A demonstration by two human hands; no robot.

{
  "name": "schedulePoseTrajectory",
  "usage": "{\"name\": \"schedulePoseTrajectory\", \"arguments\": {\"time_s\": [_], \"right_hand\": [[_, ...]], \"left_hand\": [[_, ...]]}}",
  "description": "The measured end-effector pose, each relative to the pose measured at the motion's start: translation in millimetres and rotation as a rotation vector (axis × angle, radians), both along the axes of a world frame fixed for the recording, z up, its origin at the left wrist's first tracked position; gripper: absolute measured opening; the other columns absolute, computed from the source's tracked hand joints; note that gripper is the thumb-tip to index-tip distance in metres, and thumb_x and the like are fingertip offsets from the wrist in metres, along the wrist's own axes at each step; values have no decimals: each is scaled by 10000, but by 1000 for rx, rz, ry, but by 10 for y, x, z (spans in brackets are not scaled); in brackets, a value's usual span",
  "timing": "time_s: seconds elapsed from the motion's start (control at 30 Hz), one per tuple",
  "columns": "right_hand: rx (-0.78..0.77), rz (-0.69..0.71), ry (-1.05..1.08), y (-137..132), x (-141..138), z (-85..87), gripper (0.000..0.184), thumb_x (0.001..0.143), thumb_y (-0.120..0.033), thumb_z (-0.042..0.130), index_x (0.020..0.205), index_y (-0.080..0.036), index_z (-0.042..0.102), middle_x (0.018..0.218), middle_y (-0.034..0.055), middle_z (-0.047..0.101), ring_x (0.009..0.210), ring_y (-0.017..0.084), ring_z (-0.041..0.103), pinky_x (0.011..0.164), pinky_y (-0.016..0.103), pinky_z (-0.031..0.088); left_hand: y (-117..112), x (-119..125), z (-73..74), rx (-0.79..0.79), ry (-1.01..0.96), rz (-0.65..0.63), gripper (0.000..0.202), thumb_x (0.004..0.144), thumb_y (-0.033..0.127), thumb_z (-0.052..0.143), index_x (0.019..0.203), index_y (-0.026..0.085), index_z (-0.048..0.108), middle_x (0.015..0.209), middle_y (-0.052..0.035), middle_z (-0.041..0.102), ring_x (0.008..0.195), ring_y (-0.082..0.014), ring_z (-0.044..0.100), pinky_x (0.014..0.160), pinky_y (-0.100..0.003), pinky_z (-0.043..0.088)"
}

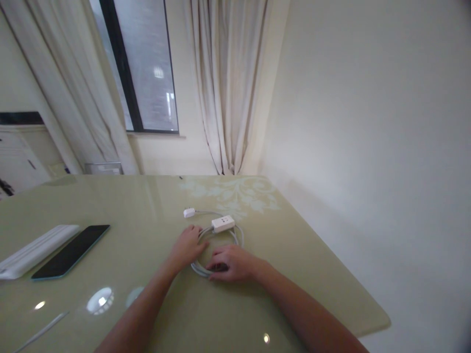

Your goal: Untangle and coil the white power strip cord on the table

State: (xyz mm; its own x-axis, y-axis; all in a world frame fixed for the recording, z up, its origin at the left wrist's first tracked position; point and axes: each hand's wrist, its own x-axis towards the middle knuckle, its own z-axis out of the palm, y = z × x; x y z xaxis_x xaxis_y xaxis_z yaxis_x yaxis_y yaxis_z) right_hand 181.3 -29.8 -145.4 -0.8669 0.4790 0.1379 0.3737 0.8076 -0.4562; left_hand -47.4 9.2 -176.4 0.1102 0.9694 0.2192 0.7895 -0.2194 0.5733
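A grey extension cord (200,269) lies coiled in a loop on the table, with its white socket block (222,224) on the far side of the ring. The white plug (189,212) points away to the left at the end of a short free length. On the coil's left side, my left hand (189,245) has its fingers and thumb around the strands. My right hand (235,264) grips the near side of the loop, fingers curled and thumb close to the cable. The strands under both palms are hidden.
The glossy table (294,294) meets a white wall on the right. To the left lie a black tablet-like slab (71,252) and a long white case-like object (39,250). A thin white stick or cable (42,332) is at the near left. Curtains (228,88) and a window stand behind.
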Motion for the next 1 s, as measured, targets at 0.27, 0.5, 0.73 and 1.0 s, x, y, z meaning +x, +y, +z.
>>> {"name": "schedulePoseTrajectory", "arguments": {"time_s": [0.27,0.5,0.73,1.0], "right_hand": [[130,-680,438,160,72,-46,172,957,-370,739,978,-204,702,1045,84,683,1061,249,630,966,386,494],[-25,-964,359,311,145,-233,888,721,-282,854,1501,-212,435,1291,153,651,1205,338,613,1049,495,484],[-166,-897,329,377,204,-227,413,817,-131,640,1220,-210,692,1143,99,775,1030,277,737,919,396,561],[-151,-919,296,480,129,-346,348,757,-227,808,1100,-286,814,1167,55,815,1150,345,740,987,480,584]], "left_hand": [[-34,-15,72,95,-204,21,189,949,255,458,1000,193,629,868,-88,691,839,-261,673,781,-376,512],[-179,173,312,293,-560,-15,301,923,426,606,1079,196,723,914,-75,727,810,-229,650,767,-349,511],[-348,253,442,117,-734,2,470,806,537,790,1103,174,757,694,2,657,521,-138,515,488,-248,405],[-383,295,352,352,-562,-14,445,886,476,749,1245,213,757,945,-45,713,716,-165,662,675,-284,554]]}}
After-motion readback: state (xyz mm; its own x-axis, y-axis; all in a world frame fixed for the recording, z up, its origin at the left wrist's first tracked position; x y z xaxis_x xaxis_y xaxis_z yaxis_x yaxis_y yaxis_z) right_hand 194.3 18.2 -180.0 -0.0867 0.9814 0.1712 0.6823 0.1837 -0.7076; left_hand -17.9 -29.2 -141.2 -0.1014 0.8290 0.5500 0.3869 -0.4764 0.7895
